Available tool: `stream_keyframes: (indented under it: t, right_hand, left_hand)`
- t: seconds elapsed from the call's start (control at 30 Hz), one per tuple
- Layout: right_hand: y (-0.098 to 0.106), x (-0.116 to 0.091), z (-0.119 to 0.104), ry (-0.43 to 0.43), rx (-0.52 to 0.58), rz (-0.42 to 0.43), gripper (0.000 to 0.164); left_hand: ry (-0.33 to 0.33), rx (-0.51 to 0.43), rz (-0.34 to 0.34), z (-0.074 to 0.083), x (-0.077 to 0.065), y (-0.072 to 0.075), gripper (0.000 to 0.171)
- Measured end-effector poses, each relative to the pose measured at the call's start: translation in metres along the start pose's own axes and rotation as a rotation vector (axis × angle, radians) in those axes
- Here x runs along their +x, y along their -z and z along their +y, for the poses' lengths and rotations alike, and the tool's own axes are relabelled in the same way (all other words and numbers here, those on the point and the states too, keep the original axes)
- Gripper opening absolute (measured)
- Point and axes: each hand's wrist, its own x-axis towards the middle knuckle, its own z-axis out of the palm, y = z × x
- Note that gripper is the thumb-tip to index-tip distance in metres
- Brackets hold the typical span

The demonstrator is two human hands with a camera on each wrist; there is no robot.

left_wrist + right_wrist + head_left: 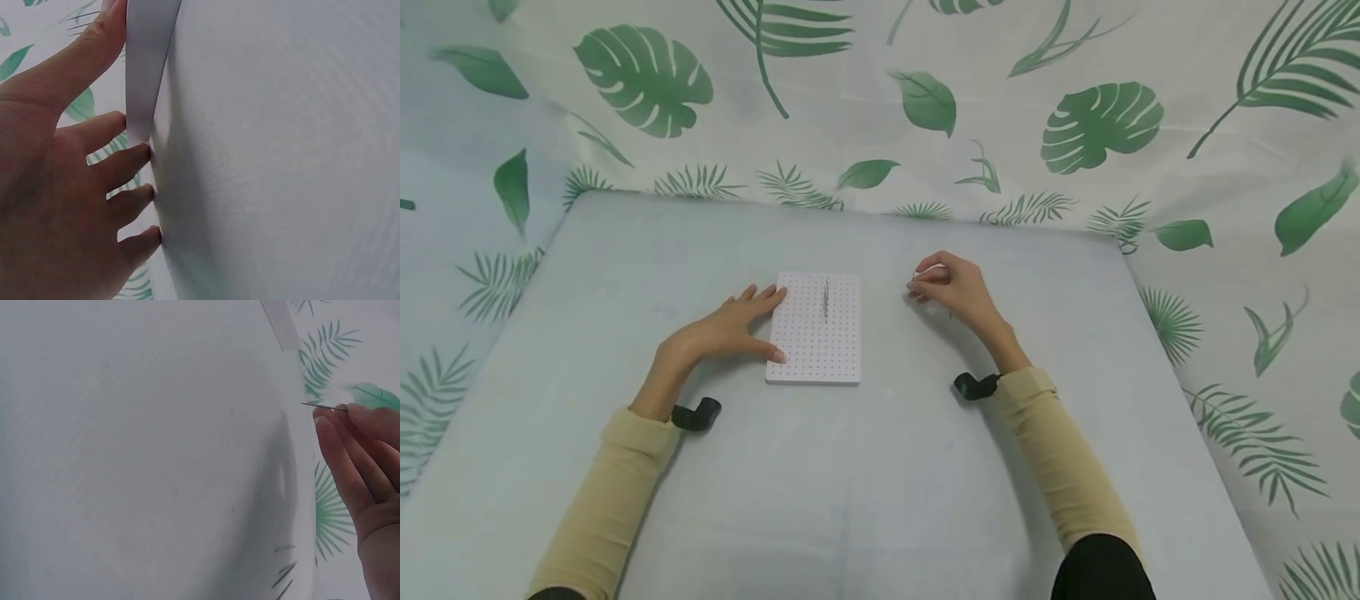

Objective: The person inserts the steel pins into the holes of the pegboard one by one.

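Note:
A white pegboard (pixel 820 350) with rows of small holes lies on the table, and a short line of thin metal pins (pixel 826 300) stands up from its upper middle. My left hand (pixel 718 329) is spread along the board's left side, its thumb and index finger touching the board, the other fingertips resting on the table. To the right of the board, my right hand (pixel 958 287) is raised over the table. Its thumb and fingertips pinch a thin metal pin (pixel 322 406), which points toward the board in the right wrist view.
Several loose pins (pixel 285 570) lie on the white tabletop (pixel 850 483) below my right hand. Black wrist cameras (pixel 697 415) sit at both cuffs. A leaf-patterned cloth (pixel 985 125) hangs behind the table.

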Motion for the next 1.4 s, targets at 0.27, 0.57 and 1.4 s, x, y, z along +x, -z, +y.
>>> stream_keyframes:
  t: [0.27,0.57,1.4]
  right_hand:
    - [-0.011,0.004,-0.018,0.059,0.070,-0.041,0.033]
    - [-0.027,0.017,-0.016,0.063,0.108,-0.034,0.031]
    - [-0.068,0.032,-0.038,0.137,0.225,-0.052,0.014]
  left_hand:
    - [-0.006,-0.004,-0.007,0.001,0.003,0.000,0.109]
    - [-0.002,0.010,-0.011,-0.001,0.003,0.003,0.110]
    - [0.037,0.017,-0.045,0.003,0.007,0.010,0.107]
